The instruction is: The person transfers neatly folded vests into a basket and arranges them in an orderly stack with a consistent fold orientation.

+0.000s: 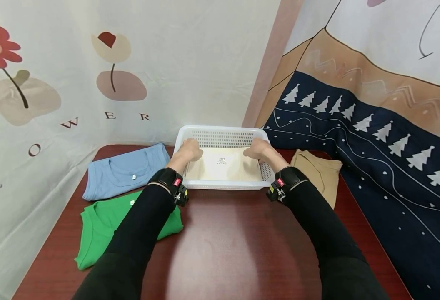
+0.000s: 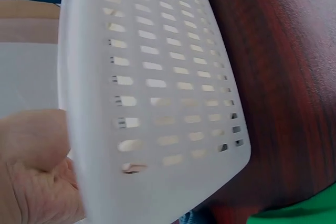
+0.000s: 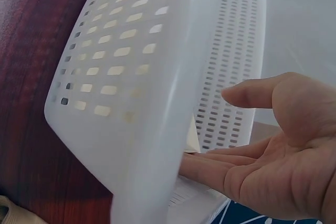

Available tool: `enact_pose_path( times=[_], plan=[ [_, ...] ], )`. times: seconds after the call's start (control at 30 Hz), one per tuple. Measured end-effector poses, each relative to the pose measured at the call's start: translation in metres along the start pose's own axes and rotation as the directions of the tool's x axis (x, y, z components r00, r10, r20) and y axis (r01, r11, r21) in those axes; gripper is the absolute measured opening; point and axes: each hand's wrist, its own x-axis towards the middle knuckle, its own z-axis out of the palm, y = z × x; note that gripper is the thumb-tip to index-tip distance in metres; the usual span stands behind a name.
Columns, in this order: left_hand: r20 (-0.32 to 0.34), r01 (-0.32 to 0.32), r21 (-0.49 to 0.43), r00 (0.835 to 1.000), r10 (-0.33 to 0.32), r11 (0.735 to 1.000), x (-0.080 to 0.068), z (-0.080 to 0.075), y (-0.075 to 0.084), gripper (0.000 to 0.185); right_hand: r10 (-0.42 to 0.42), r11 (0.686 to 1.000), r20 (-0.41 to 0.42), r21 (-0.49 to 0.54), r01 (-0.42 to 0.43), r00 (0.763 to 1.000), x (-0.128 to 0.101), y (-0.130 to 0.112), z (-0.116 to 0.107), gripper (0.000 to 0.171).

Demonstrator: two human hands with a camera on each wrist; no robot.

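A white perforated plastic basket (image 1: 223, 185) stands at the far side of the table, with a folded cream shirt (image 1: 223, 164) lying in it, small dark print at its middle. My left hand (image 1: 191, 151) reaches over the basket's left side, above the shirt's left edge; the basket wall hides most of its fingers in the left wrist view. On the other side my right hand (image 1: 259, 150) reaches inside the basket. The right wrist view shows its fingers (image 3: 236, 158) stretched along the shirt's edge, the thumb held apart from them.
Left of the basket lie a folded light blue shirt (image 1: 130, 168) and, nearer, a green shirt (image 1: 105, 221) partly under the left forearm. A tan folded garment (image 1: 319, 173) lies at the right. Printed cloth (image 1: 205, 62) hangs behind the reddish-brown table (image 1: 235, 241).
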Motion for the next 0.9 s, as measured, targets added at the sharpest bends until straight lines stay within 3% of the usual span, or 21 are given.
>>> enact_pose_path(
  times=[0.17, 0.3, 0.5, 0.67, 0.9],
  plan=[
    [0.111, 0.055, -0.044, 0.993, -0.05, 0.997, 0.024, 0.0, -0.007, 0.071, 0.016, 0.999, 0.002, 0.051, -0.016, 1.0, -0.004, -0.001, -0.002, 0.046],
    [0.162, 0.062, -0.04, 0.985, -0.055, 0.997, 0.035, -0.001, -0.009, 0.081, 0.019, 0.995, -0.001, 0.098, -0.019, 1.0, -0.006, 0.0, -0.001, 0.048],
    [0.121, 0.023, -0.027, 0.992, -0.019, 0.999, 0.036, -0.001, -0.01, 0.086, -0.013, 0.991, -0.028, 0.136, 0.017, 1.0, -0.011, 0.003, 0.002, 0.046],
    [0.104, 0.028, -0.04, 0.994, -0.024, 0.999, 0.03, -0.003, -0.011, 0.104, -0.059, 0.991, -0.066, 0.12, 0.067, 0.996, -0.017, 0.007, 0.004, 0.043],
    [0.04, -0.052, -0.063, 0.998, 0.054, 0.997, 0.034, 0.002, -0.018, 0.099, -0.142, 0.979, -0.122, 0.128, 0.157, 0.982, -0.019, 0.014, 0.009, 0.066]
  ],
)
